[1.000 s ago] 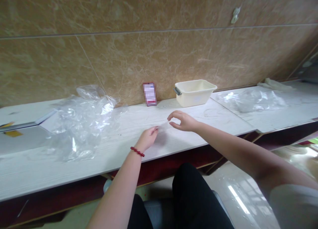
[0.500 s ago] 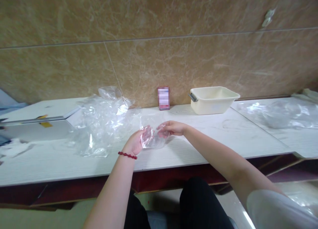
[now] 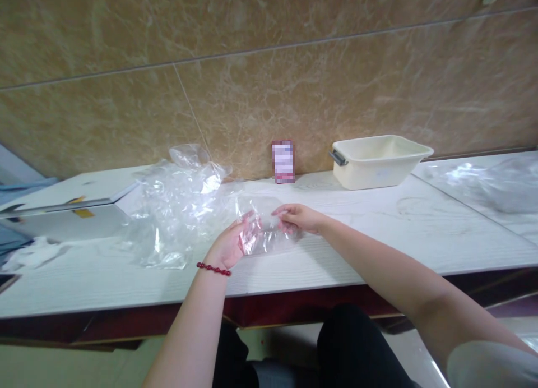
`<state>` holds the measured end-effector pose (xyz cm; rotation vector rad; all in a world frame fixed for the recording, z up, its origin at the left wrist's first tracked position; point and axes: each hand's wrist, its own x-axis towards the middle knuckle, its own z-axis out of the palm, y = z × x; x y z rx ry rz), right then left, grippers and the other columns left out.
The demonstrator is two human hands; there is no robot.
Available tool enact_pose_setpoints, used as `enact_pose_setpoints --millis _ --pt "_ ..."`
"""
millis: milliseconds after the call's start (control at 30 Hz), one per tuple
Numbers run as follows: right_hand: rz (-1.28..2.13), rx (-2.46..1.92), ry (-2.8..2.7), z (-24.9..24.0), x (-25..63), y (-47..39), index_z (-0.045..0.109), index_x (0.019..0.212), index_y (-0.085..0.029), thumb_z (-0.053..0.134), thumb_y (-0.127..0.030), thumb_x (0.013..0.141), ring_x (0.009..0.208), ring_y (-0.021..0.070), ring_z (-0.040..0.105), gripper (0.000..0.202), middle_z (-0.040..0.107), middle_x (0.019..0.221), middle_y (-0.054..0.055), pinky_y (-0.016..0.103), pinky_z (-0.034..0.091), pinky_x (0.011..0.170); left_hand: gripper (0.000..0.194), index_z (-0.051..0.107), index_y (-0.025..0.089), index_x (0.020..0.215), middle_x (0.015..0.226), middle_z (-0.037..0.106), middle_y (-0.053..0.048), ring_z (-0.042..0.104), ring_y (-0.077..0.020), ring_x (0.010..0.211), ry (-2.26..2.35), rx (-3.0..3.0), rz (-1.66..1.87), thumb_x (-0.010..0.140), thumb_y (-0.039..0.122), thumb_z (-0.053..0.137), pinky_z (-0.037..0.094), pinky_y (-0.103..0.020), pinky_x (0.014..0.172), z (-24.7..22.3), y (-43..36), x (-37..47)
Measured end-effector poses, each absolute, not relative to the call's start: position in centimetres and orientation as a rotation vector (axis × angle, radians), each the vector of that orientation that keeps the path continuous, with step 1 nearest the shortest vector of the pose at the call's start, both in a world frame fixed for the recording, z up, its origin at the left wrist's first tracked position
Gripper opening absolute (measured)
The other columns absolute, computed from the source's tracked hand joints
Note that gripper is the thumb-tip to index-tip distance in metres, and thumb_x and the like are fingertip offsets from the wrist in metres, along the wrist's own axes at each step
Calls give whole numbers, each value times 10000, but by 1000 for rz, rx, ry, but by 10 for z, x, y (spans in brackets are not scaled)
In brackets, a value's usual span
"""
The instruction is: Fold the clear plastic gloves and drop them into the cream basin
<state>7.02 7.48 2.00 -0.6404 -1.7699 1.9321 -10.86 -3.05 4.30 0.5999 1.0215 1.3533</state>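
Observation:
Between my two hands is a clear plastic bag [image 3: 269, 239], held just above the white table. My left hand [image 3: 235, 239], with a red bead bracelet on its wrist, grips the bag's left side, and its fingers show through the film. At the right side, my right hand [image 3: 299, 218] has thumb and fingers closed on the plastic. A large heap of crumpled clear plastic bags [image 3: 180, 203] lies just left of my left hand.
A cream plastic bin [image 3: 374, 172] with a grey handle stands at the back right. A small card [image 3: 283, 162] leans on the wall. The white box [image 3: 63, 217] is at the left, more clear plastic [image 3: 500, 183] at the far right. The table's front edge [image 3: 294, 290] runs near my knees.
The view has tilted and shifted slightly. My right hand has moved a little away from my left, and the bag between them is spread wider.

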Motion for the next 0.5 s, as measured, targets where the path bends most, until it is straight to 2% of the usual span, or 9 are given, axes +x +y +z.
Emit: enact_pose_setpoints --millis 167,333,433,500 --pt "1930 -644 -1584 24 67 74 533 898 -184 481 -190 750 457 58 529 157 600 672 -6 158 404 393 216 532 169 932 846 624 -57 593 -139 809 1022 643 1404 759 75 443 468 -261 721 43 -29 -104" --pt "1915 -669 -1512 29 66 71 550 698 -142 473 -126 709 449 59 520 79 597 658 9 161 391 385 177 542 154 839 783 627 -44 600 -143 747 1054 654 1458 709 51 479 466 -260 672 40 -27 -105" --pt "1858 -686 -1513 28 64 70 541 637 -135 448 -88 673 455 57 508 110 595 649 10 153 372 377 283 526 201 904 796 615 -23 595 -174 747 918 707 1388 656 64 518 463 -322 661 40 -31 -109" --pt "1812 -709 -1493 27 63 71 525 599 -137 424 -74 654 439 49 484 131 578 599 -4 141 346 367 254 524 213 903 806 603 -27 587 -198 763 799 694 1335 661 141 506 453 -395 674 43 -34 -111"
